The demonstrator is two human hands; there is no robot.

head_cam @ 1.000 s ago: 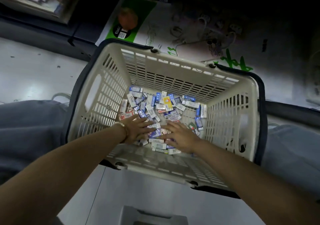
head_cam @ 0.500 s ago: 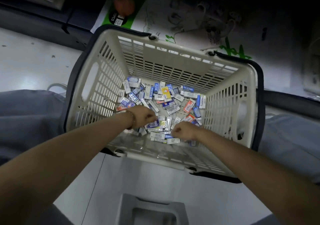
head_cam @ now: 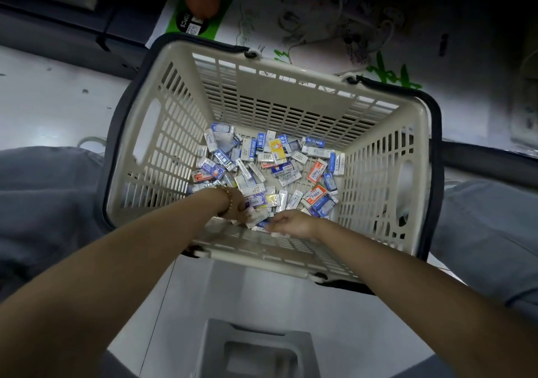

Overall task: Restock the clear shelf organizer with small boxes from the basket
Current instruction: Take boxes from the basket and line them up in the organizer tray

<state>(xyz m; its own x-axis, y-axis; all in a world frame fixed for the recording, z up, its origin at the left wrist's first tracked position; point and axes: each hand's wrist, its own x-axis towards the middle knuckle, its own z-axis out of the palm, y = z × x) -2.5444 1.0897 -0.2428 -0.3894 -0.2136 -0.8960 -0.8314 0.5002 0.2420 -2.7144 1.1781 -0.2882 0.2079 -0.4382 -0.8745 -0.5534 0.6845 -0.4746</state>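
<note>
Basket (head_cam: pixel 276 92) of cream slatted plastic with dark handles stands on the pale floor (head_cam: pixel 52 110) between the person's grey-trousered knees (head_cam: pixel 43 197), and it carries everything that matters here. The clear shelf organizer is nowhere in view, so its direction from the hands cannot be told.

Across the basket's bottom lie the small boxes (head_cam: pixel 273 159), one loose layer running from the near wall out toward the far wall and thickest toward the right wall. Their long axes point every way; no two neighbours line up, so each pick needs its own wrist angle.

Both hands are down inside at the near wall, close together at the near edge of the pile. The left hand (head_cam: pixel 233 206), with a bead bracelet (head_cam: pixel 228 200) at the wrist, has its fingers bent down into the boxes, and its grip looks closed round a small clutch of them, though the fingertips are hidden. The right hand (head_cam: pixel 294 223) is curled, its grip seemingly pinching a blue-and-white box at the fingertips.

Nearly all the remaining stock lies beyond both grips, toward the far wall. The left hand is nearer the blue cluster by the left wall, the right hand nearer the orange-and-blue boxes by the right wall. What is held probably has to rise over the near wall.
</note>
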